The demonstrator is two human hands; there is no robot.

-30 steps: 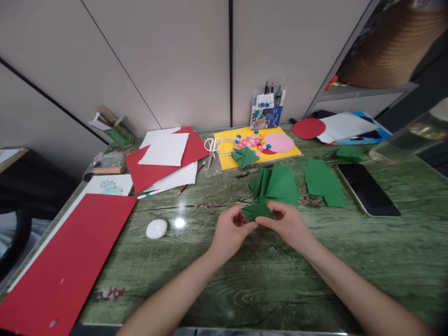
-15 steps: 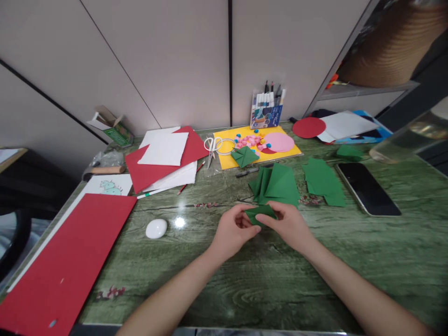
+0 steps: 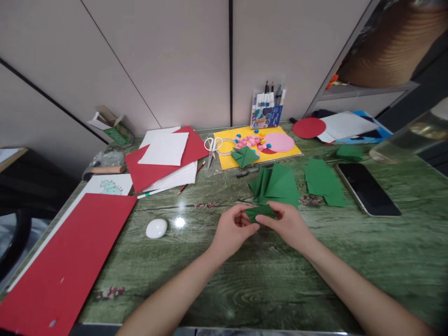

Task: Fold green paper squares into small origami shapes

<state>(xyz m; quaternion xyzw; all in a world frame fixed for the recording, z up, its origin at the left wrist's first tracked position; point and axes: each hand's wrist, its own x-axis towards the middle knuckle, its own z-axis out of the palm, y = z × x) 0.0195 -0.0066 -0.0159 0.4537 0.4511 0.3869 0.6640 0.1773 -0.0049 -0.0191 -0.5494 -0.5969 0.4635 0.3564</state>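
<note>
Green folded paper (image 3: 259,213) sits between left fingers (image 3: 249,230) and right fingers (image 3: 266,221).

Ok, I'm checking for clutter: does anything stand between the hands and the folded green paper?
Nothing visible does: the left hand and right hand both touch the folded green paper directly. The green sheets lie beyond it, not between.

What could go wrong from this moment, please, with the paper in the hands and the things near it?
The small folded green paper between the left hand and right hand might slip or crease unevenly.
The loose green sheets lie just beyond the fingers, so a knock could scatter them.
The clear container at the right, if tipped, might hit the phone.
</note>
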